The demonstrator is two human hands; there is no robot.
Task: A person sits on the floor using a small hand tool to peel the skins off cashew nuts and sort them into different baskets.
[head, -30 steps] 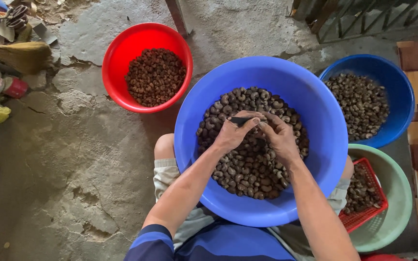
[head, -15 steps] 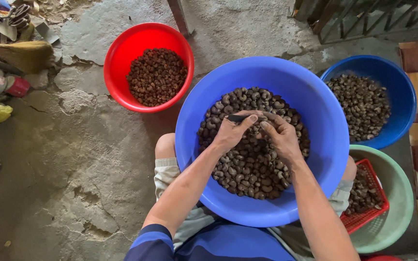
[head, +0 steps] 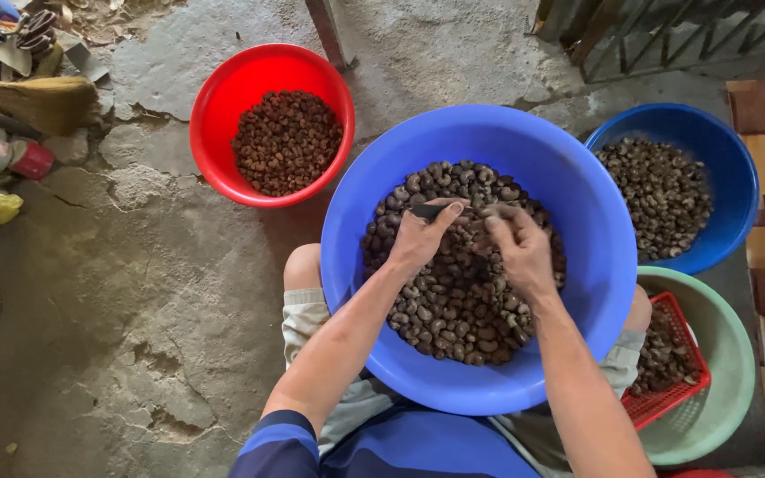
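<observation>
From the head camera, looking straight down, a person is sitting on the cracked concrete floor (head: 117, 292) with a large blue basin (head: 480, 257) resting between the knees. The basin is holding a heap of dark brown nuts (head: 453, 292), which is where both hands are working.

The left hand (head: 420, 237) is curling around a small dark tool (head: 428, 211), its grip closed with thumb and forefinger pinching the tool's end; what kind of blade it carries is too small to tell. The right hand (head: 517, 250) is lying just beside it, its grip drawn in around a single nut (head: 491, 212) held against the tool, fingers bent and nearly shut.

Around the basin, a red bowl (head: 272, 124) is sitting up and to the left, holding smaller reddish-brown pieces. A smaller blue bowl (head: 679, 186) on the right is holding more dark nuts, and a pale green bowl (head: 710, 372) carrying a red mesh basket (head: 675, 389) is sitting at the lower right.

Judging from how things lie, the work is looking well short of finished: the big basin is still fairly full, while the side bowls are already holding sorted batches.
</observation>
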